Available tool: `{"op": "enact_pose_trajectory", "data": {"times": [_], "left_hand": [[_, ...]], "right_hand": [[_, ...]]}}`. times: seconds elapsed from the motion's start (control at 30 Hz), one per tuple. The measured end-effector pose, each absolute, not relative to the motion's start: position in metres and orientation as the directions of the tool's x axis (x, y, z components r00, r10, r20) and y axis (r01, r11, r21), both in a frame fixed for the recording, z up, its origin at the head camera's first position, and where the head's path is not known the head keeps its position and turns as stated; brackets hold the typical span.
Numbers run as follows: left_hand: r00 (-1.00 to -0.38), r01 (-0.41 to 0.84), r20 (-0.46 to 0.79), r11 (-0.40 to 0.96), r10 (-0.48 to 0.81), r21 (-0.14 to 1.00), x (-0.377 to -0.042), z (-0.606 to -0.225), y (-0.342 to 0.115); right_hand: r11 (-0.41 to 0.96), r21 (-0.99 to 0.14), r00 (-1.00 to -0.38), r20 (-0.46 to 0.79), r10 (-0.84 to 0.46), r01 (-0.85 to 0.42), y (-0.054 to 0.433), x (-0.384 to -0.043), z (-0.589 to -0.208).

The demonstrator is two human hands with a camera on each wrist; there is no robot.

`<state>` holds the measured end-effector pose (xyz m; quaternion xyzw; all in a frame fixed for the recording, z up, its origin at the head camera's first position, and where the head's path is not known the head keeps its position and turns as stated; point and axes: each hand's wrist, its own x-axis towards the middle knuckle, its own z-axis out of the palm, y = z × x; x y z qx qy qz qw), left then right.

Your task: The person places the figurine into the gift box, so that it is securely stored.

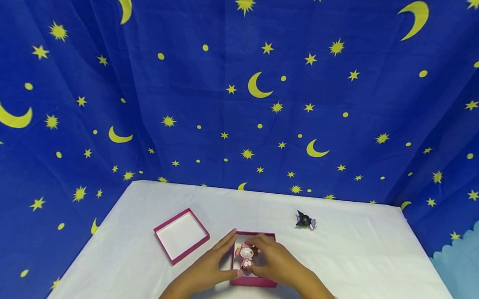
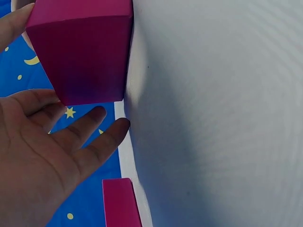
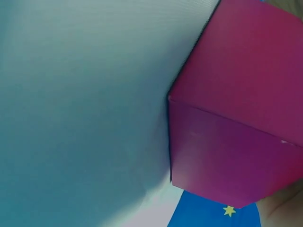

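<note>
A small pink-and-white figurine (image 1: 246, 254) with a rounded head stands or lies inside an open magenta box (image 1: 253, 281). My right hand (image 1: 280, 261) reaches over the box from the right and grips the figurine between thumb and fingers. Something dark brown shows beside its head, partly hidden by those fingers. Along the box's left side rests my left hand (image 1: 208, 270), its thumb at the near rim and its fingers extended towards the far corner. The left wrist view shows these fingers spread loosely against the box wall (image 2: 83, 61).
Left of the box lies a magenta lid (image 1: 192, 250), white inside up. A black figurine (image 1: 304, 221) with purple parts lies on the white-covered table (image 1: 358, 252) at the back right. Behind hangs a blue curtain (image 1: 209, 100) with yellow moons and stars.
</note>
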<state>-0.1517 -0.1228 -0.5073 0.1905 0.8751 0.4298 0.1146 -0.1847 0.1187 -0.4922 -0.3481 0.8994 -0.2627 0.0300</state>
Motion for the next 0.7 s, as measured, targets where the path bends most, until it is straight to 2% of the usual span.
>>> {"op": "enact_pose_trajectory", "data": {"times": [0.37,0.7], "left_hand": [[-0.898,0.242,-0.029,0.547,0.44,0.801,-0.151,-0.508,-0.124],[-0.9,0.245,-0.023,0.546,0.436,0.801,-0.151,-0.509,-0.123]], "right_hand": [[0.682,-0.409,-0.768,0.076,-0.636,-0.606,0.11,-0.19,-0.49],[0.711,-0.322,-0.77,0.105,-0.63,-0.626,0.106,-0.191,-0.495]]}}
